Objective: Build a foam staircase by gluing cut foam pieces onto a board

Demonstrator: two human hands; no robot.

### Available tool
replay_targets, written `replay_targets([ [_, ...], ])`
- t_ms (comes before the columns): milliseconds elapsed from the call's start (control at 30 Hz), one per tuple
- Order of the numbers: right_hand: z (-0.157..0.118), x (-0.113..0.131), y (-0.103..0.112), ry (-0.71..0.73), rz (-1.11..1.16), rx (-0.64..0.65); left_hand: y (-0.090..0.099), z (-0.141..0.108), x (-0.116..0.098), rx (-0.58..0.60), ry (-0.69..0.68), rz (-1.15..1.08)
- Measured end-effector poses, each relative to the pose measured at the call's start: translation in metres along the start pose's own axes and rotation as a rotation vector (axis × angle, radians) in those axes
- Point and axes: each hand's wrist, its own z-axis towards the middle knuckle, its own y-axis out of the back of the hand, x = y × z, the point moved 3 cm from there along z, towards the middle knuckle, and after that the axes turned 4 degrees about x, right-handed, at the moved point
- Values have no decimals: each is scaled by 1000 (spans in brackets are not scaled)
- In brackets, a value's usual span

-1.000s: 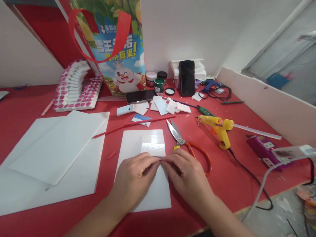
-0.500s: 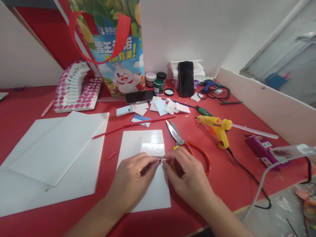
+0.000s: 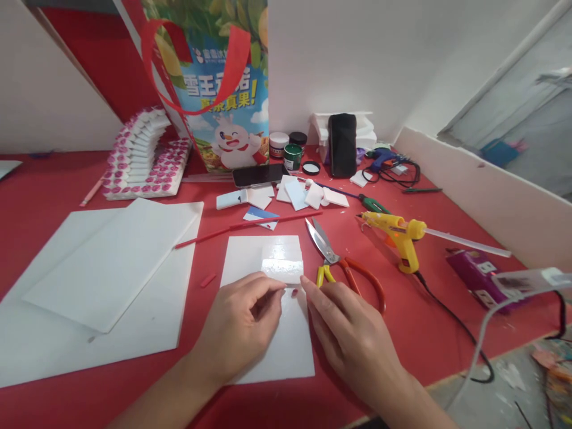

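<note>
A white foam board (image 3: 286,363) lies on the red table in front of me. On it is a small glossy white piece (image 3: 282,269), bent along a line across its middle. At the near edge of this piece, my left hand (image 3: 241,325) pinches with thumb and index finger. My right hand (image 3: 353,333) is at its right corner, index fingertip touching, the other fingers stretched out and holding nothing. A tiny red bit (image 3: 294,292) shows between the hands. Scissors (image 3: 328,250) with red and yellow handles lie open beyond my right hand.
A yellow glue gun (image 3: 397,232) with its cord lies to the right, by a purple box (image 3: 476,277). Larger white boards (image 3: 102,268) are stacked left. A thin red strip (image 3: 250,225), card scraps (image 3: 297,193), paint jars (image 3: 292,156), phones and a printed bag (image 3: 227,77) are behind.
My right hand's thumb and fingers have come out of their pinch and straightened beside the piece. My left fingertips have shifted slightly left, uncovering the tiny red bit. The view has turned slightly.
</note>
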Motion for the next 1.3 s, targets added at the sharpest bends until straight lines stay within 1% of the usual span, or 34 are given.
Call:
replay_targets([
  [367,1,1,-2,31,7,-3,-9,-1,1,18,-62,102],
  [667,-2,-1,-9,34,-28,2,-13,0,-1,16,-60,125],
  [1167,-4,-1,-11,56,-61,27,-13,0,-2,-6,-70,121],
  [1300,-3,-2,-11,51,-49,17,-13,1,-1,-4,-67,127],
])
